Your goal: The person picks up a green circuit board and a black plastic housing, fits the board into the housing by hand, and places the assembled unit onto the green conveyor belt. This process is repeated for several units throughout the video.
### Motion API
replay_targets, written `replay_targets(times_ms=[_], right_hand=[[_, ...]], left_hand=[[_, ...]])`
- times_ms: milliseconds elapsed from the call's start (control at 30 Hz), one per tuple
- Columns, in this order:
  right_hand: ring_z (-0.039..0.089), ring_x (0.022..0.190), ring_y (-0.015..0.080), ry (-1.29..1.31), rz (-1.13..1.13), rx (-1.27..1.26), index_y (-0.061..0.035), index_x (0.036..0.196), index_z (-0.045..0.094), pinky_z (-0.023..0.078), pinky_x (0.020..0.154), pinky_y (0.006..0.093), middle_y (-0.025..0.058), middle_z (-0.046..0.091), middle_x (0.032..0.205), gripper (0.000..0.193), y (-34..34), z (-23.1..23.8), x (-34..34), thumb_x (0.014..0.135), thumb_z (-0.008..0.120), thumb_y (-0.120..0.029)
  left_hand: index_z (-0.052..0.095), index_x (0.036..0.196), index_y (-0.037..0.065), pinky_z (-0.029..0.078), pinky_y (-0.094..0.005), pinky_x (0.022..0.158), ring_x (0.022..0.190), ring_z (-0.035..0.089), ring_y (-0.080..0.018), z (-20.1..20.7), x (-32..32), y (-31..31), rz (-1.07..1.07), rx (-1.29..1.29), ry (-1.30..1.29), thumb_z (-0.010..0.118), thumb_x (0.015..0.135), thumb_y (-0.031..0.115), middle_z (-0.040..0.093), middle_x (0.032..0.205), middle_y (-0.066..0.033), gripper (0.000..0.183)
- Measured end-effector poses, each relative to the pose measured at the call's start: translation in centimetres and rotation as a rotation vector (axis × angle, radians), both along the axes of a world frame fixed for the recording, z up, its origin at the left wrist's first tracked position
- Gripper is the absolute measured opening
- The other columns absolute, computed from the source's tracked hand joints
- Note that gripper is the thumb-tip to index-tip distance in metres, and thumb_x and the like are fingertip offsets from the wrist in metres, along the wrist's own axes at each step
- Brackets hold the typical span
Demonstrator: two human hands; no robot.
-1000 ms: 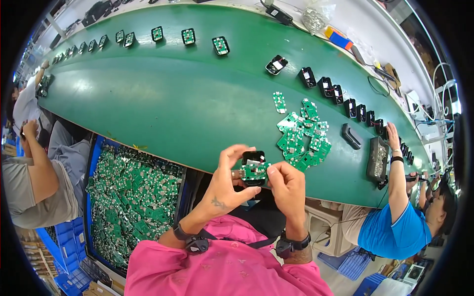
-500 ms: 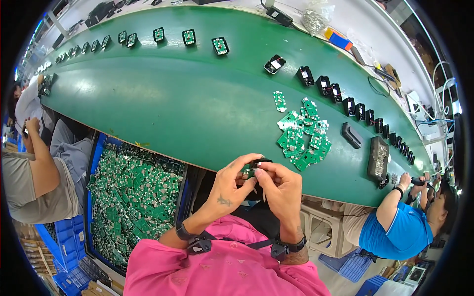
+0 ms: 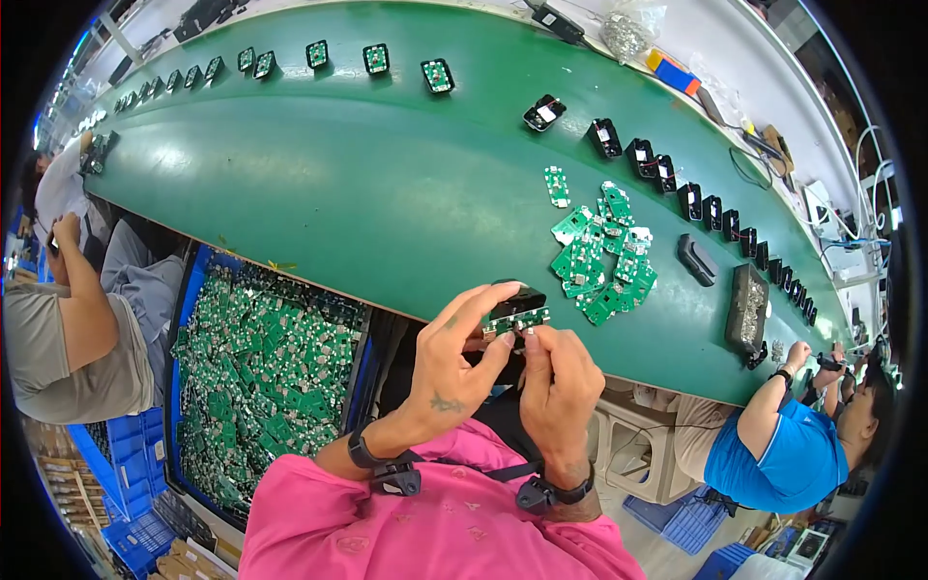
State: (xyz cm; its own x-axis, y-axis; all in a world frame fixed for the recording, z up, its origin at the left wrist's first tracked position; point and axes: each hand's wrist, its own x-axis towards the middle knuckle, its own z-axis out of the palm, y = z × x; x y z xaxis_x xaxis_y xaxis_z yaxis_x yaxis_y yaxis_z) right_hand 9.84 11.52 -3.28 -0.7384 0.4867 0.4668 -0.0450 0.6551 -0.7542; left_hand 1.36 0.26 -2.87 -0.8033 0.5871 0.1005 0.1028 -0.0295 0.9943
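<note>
My left hand (image 3: 447,369) grips a black plastic housing (image 3: 510,297) with a green circuit board (image 3: 518,321) at its near side. Its index finger stretches along the top of the housing, and the thumb presses the board from below. Close against the board's near edge, the thumb and index finger of my right hand (image 3: 563,389) are pinched together. Whatever small piece sits between those tips is too tiny to name. Both hands are over the near edge of the green table (image 3: 338,193). Beyond them lies a loose pile of green circuit boards (image 3: 604,256), with one single board (image 3: 557,187) apart from it.
Black housings (image 3: 690,201) line the far right; housings with boards (image 3: 376,59) line the far left. A closed black case (image 3: 696,261) and a tray of small metal parts (image 3: 747,309) lie rightward. A bin of boards (image 3: 271,377) stands left. Co-workers sit on both sides.
The housing and board have tilted and show more plainly between my hands. My right hand has drawn slightly down and right, its fingers now pinched at the board's near edge. The view has shifted a little.
</note>
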Motion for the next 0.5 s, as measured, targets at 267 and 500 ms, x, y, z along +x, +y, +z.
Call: replay_targets(times_ms=[267,500], right_hand=[[0.062,0.065,0.0311,-0.191,0.158,0.125,-0.0027,0.092,0.061,0.047,0.056,0.0414,0.0115,0.060,0.077,0.004,1.7,2.8,1.2,0.092,0.064,-0.005],[0.059,0.064,0.0357,-0.255,0.270,0.130,0.0004,0.088,0.061,0.044,0.056,0.0430,0.0149,0.059,0.074,0.003,2.8,3.3,1.2,0.089,0.064,-0.001]], left_hand=[[0.063,0.131,0.002,0.059,-0.0304,0.085,0.101,0.069,-0.0213,0.8,0.4,-0.6,0.028,-0.094,0.374,0.067,0.083,-0.007,0.062,0.128,-0.0209,0.048],[0.065,0.131,0.008,0.060,-0.0320,0.078,0.091,0.072,-0.0270,1.1,0.2,-0.9,-0.025,-0.202,0.471,0.069,0.082,-0.005,0.064,0.124,-0.0252,0.051]])
